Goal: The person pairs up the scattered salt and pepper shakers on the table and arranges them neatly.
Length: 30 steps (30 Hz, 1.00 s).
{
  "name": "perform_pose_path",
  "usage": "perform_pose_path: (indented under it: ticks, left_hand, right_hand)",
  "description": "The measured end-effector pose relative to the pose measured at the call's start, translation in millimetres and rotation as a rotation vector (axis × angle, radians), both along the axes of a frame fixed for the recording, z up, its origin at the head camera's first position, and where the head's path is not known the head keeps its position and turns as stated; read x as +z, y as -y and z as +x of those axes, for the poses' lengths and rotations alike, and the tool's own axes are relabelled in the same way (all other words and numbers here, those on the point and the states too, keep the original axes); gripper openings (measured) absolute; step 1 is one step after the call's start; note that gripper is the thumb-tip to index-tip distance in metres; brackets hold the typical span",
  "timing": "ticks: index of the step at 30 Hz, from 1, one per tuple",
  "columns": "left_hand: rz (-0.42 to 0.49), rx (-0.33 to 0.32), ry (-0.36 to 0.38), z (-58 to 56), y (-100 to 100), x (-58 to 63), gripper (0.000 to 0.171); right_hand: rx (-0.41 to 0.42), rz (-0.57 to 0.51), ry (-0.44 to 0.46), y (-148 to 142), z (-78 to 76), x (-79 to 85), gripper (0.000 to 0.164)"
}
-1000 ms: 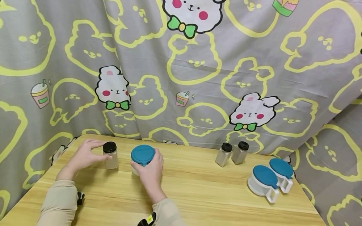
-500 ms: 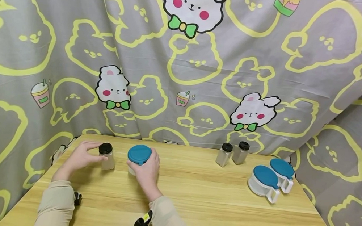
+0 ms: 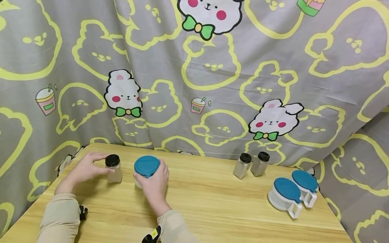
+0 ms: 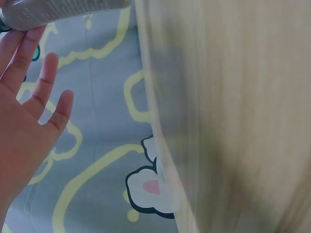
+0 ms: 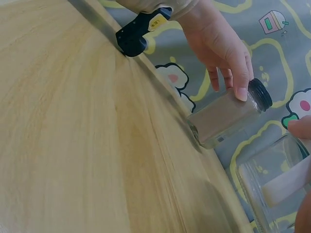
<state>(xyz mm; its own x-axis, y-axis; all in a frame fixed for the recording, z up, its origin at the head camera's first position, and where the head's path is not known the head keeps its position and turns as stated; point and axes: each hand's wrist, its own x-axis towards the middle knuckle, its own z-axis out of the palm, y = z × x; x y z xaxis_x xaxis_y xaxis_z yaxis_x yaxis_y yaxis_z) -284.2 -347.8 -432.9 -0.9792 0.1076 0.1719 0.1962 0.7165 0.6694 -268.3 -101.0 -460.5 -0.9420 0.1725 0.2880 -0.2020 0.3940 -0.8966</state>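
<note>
Toward the table's left back, my left hand (image 3: 86, 169) pinches a spice jar (image 3: 114, 174) with a black lid between thumb and fingers. In the right wrist view this clear jar (image 5: 221, 119) shows brownish powder inside, its base at the tabletop. The left wrist view shows some fingers of the left hand (image 4: 24, 111) spread away from the jar (image 4: 63, 12). Just to its right, my right hand (image 3: 157, 182) grips a round glass seasoning pot (image 3: 146, 164) with a blue lid. Part of its white handle (image 5: 286, 182) appears in the right wrist view.
Two more black-lidded spice jars (image 3: 242, 167) stand at the back right of the wooden table (image 3: 226, 234). Near the right edge are two blue-lidded pots (image 3: 286, 193) with white handles. A patterned curtain (image 3: 217, 100) hangs behind the table.
Both hands have slid a little to the left, carrying the spice jar and the seasoning pot along. The holds look the same. The jars and pots on the right have stayed put.
</note>
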Motion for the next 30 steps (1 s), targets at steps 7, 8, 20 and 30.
perform_pose_path:
  ticks: [7,8,20,30]
  left_hand:
    - [-0.005,-0.009,-0.004,-0.9,1.4,-1.5,0.075]
    - [-0.011,-0.01,-0.004,-0.8,1.6,-1.4,0.075]
    - [-0.009,-0.099,-0.071,1.3,4.9,-0.1,0.06]
    - [0.045,-0.121,-0.014,4.9,5.5,1.3,0.053]
  right_hand:
    - [0.009,-0.004,0.0,1.7,0.0,-2.4,0.095]
    - [0.01,-0.002,-0.002,1.8,0.1,-2.5,0.095]
    - [0.036,-0.005,0.016,7.0,4.8,1.2,0.093]
    - [0.047,0.007,0.023,10.4,6.0,1.6,0.095]
